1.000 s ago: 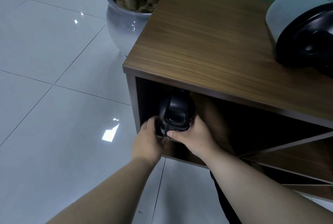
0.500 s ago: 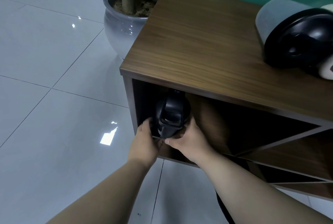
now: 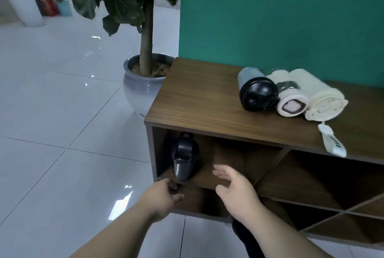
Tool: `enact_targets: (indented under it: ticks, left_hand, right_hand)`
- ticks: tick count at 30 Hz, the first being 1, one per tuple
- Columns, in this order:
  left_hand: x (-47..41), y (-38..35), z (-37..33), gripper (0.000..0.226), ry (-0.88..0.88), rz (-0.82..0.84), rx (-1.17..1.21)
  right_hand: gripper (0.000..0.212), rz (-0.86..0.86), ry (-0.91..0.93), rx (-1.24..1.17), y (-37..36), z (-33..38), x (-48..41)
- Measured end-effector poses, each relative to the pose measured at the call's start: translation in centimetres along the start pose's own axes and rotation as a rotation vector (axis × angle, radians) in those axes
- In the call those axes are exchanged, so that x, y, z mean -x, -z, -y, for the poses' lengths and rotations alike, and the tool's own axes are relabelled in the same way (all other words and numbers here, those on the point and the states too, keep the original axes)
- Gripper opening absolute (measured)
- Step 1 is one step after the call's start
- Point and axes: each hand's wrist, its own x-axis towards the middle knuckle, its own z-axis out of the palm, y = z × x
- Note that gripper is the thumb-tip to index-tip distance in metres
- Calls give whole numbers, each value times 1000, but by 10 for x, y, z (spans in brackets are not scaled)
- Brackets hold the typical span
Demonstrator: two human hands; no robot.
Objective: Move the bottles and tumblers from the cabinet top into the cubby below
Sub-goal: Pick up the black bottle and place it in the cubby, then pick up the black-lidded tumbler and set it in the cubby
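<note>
A black bottle (image 3: 184, 159) lies in the left cubby (image 3: 224, 174) of the wooden cabinet, its cap end toward me. My left hand (image 3: 164, 197) hangs just below and in front of it, fingers loosely curled, holding nothing. My right hand (image 3: 232, 185) is open to the right of the bottle, fingers spread, apart from it. On the cabinet top (image 3: 197, 95) lie a grey tumbler with a black lid (image 3: 256, 91), a cream bottle with a dark cap (image 3: 289, 99) and a cream roll (image 3: 318, 97), side by side.
A potted tree in a grey glazed pot (image 3: 141, 87) stands against the cabinet's left side. A green wall (image 3: 270, 14) backs the cabinet. A white strap tag (image 3: 332, 141) hangs over the front edge. Diagonal cubbies (image 3: 332, 195) fill the right part. Glossy tiles (image 3: 62, 133) lie to the left.
Both hands have let go of the black bottle and pulled back from the cubby. The view has tilted up and drawn away, showing the wall and the items on top.
</note>
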Motion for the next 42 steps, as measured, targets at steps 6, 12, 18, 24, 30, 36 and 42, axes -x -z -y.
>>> enact_targets:
  ticks: [6, 12, 18, 24, 30, 36, 42]
  left_hand:
    - [63, 33, -61, 32, -168, -44, 325]
    - [89, 40, -83, 12, -228, -11, 384]
    - [72, 37, -94, 13, -299, 92, 239]
    - [57, 43, -96, 13, -343, 118, 297]
    - [48, 49, -92, 8, -346, 96, 418]
    - [50, 49, -86, 8, -329, 85, 404]
    - [54, 49, -87, 8, -327, 57, 363]
  right_hand:
    - [33, -420, 167, -189, 78, 62, 56]
    - [86, -591, -13, -226, 127, 111, 17]
    - [116, -706, -353, -452, 105, 129, -44]
    - [130, -924, -474, -618, 97, 150, -94]
    - [123, -992, -466, -616, 90, 147, -112]
    - [121, -924, -434, -518, 87, 145, -92]
    - [113, -888, -298, -528, 90, 138, -53]
